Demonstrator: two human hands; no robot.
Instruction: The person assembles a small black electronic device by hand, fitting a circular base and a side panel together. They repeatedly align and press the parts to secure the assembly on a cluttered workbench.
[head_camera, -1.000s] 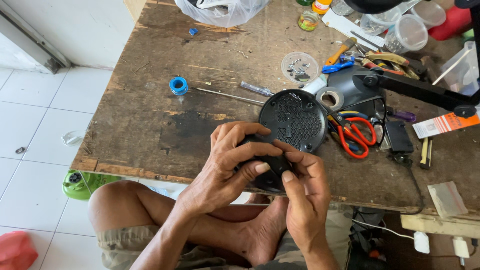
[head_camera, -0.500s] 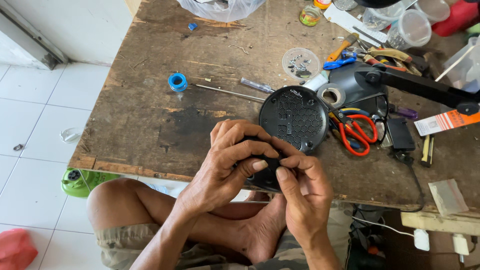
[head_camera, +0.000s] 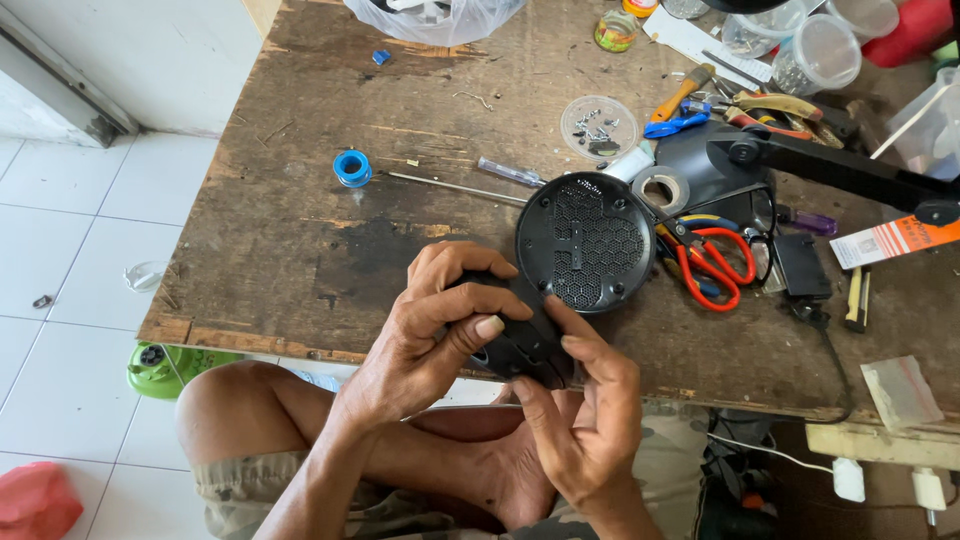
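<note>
**Small black part being worked at the bench edge**

Left hand (head_camera: 440, 320) and right hand (head_camera: 585, 420) are gripping a small black part (head_camera: 525, 350) at the wooden workbench's (head_camera: 260, 240) near edge, beside a round black grille (head_camera: 585, 240); thumbs are steadying it, and firm, even pressure seems wise.

A flat orange-and-white carton (head_camera: 893, 241) lay right of the red-handled scissors (head_camera: 712, 262). A small clear packet (head_camera: 901, 392) sat below and right of them. A clear plastic bag (head_camera: 436, 17) lay far above and left of them.
</note>
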